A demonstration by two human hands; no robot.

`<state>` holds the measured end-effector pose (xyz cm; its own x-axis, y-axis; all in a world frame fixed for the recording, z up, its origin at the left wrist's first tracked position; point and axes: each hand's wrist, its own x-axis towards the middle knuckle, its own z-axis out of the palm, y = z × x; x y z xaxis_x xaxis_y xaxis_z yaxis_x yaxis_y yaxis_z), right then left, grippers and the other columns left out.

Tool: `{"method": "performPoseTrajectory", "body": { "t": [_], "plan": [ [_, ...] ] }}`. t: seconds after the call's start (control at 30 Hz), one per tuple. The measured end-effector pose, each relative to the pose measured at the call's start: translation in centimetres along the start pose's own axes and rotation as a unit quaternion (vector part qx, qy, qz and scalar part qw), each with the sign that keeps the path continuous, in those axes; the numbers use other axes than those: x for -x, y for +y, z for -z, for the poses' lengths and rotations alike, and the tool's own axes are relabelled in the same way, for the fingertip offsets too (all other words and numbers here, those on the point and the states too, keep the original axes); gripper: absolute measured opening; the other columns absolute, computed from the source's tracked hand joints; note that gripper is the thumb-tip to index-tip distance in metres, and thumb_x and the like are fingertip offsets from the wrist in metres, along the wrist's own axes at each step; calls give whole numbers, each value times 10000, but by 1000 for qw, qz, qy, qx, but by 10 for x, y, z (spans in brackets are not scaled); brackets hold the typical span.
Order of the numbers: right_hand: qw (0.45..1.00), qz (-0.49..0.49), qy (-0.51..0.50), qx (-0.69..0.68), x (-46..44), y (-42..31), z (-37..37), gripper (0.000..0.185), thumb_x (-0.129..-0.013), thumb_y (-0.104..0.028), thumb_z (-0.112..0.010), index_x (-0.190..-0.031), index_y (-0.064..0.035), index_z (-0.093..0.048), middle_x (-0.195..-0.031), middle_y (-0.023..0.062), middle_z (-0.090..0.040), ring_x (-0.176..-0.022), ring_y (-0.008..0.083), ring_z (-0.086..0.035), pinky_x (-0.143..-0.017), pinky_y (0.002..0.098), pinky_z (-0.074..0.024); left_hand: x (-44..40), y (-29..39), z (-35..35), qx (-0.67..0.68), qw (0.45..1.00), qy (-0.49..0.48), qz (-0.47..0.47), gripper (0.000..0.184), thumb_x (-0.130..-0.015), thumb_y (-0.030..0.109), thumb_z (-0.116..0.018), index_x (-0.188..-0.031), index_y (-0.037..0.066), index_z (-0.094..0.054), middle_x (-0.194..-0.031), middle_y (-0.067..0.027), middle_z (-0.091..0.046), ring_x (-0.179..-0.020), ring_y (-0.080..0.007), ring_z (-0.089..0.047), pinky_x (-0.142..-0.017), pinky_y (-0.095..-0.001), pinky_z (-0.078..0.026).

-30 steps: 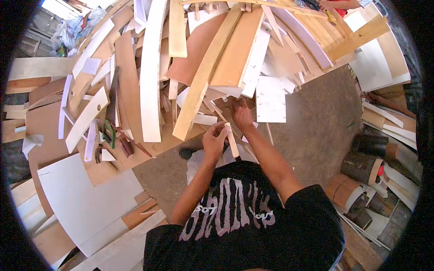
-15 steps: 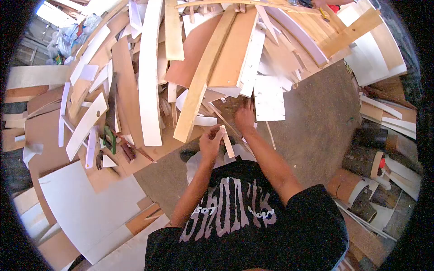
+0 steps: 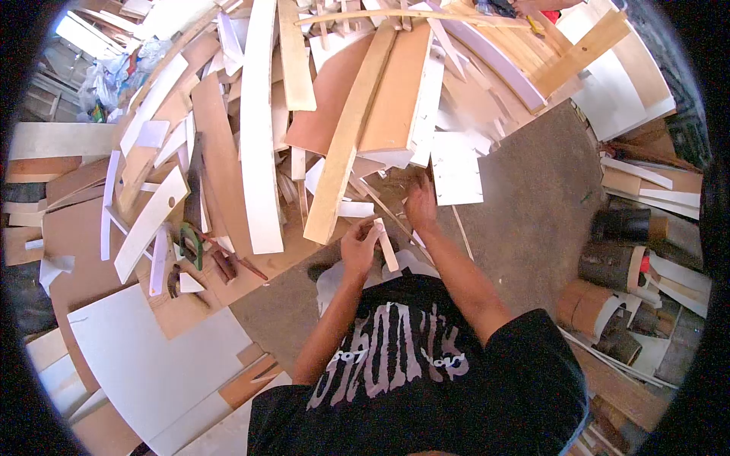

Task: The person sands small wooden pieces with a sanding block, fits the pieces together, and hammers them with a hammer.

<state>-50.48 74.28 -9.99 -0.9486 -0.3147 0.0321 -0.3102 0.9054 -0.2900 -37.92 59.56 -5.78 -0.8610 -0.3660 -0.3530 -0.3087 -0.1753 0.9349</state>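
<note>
My left hand (image 3: 360, 248) is closed around a short wooden strip (image 3: 388, 249), which sticks out past the thumb towards my shirt. Further forward, my right hand (image 3: 420, 204) reaches to the table edge, just left of a white rectangular panel (image 3: 458, 169). Its fingers are dim and partly lost in shadow, so I cannot make out whether they grip anything. A long pale plank (image 3: 342, 156) slants down between the hands from the pile, alongside a wide tan board (image 3: 395, 95). A small white offcut (image 3: 355, 209) lies just above my left hand.
Heaped boards and offcuts cover the table, including a long white board (image 3: 261, 129). A green-handled saw (image 3: 190, 245) and pliers (image 3: 174, 281) lie at the left. Brown floor (image 3: 525, 205) shows at right, beside stacked curved pieces (image 3: 589, 308). Another person's hand (image 3: 532, 7) is at the top right.
The view has shifted slightly, so the pile sits a little lower. My right hand has drawn back a bit towards me. My left hand still holds the wooden strip.
</note>
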Motion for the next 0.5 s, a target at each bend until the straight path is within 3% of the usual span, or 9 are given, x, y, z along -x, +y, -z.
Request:
{"method": "performPoseTrajectory", "body": {
  "t": [0.1, 0.2, 0.23, 0.3, 0.33, 0.4, 0.5],
  "plan": [
    [998, -13, -50, 42, -16, 15, -23, 395, -839, 21, -505, -1218, 54, -608, -1349, 293, -518, -1220, 452, -519, -1065, 481, -429, 1, 0, 2, -8, 1000, 13, -12, 284, -912, 138, -710, -1153, -8, -680, -950, -63, -711, -792, -123, -661, -644, -259, -539],
    [998, -55, -4, -11, -26, 24, -39, 368, -857, 19, -485, -1200, 52, -615, -1278, 288, -560, -1189, 438, -542, -1047, 473, -442, 5, 8, 3, -17, 1000, 4, 6, 285, -916, 145, -708, -1154, -10, -679, -967, -74, -711, -812, -131, -669, -664, -269, -552],
    [991, -94, -17, -90, -27, 17, -31, 350, -867, 5, -484, -1186, 53, -618, -1248, 288, -572, -1173, 427, -552, -1039, 468, -448, 6, 4, 2, -5, 1000, 7, 12, 287, -918, 147, -707, -1158, -7, -678, -964, -78, -710, -803, -134, -670, -661, -271, -554],
    [994, -77, -77, -9, -36, 24, -49, 312, -904, -49, -456, -1143, 41, -636, -1199, 288, -591, -1167, 393, -566, -1032, 460, -453, 9, 4, -1, -18, 1000, 14, 17, 294, -920, 147, -705, -1172, -2, -676, -961, -91, -707, -768, -143, -673, -641, -274, -559],
    [979, -152, -86, -103, -35, 4, -10, 317, -922, -72, -439, -1150, 35, -632, -1221, 281, -586, -1167, 373, -574, -1020, 455, -466, 11, 6, -3, -16, 1000, 9, 5, 294, -920, 147, -705, -1172, -2, -676, -961, -91, -707, -768, -143, -673, -641, -274, -559],
    [992, -40, -111, 54, -34, 17, -38, 328, -928, -65, -427, -1186, 48, -594, -1233, 279, -576, -1173, 379, -567, -1000, 482, -472, 14, 10, -6, -7, 1000, 19, 5, 299, -916, 139, -708, -1177, -3, -673, -961, -90, -706, -746, -141, -669, -622, -265, -559],
    [998, -23, -62, -2, -23, -1, 1, 311, -922, -58, -442, -1183, 58, -567, -1223, 281, -572, -1157, 394, -561, -979, 509, -472, 14, 9, -8, 5, 1000, 16, -6, 284, -915, 116, -705, -1172, -1, -673, -950, -80, -701, -752, -133, -663, -622, -258, -561]
  ]
}}
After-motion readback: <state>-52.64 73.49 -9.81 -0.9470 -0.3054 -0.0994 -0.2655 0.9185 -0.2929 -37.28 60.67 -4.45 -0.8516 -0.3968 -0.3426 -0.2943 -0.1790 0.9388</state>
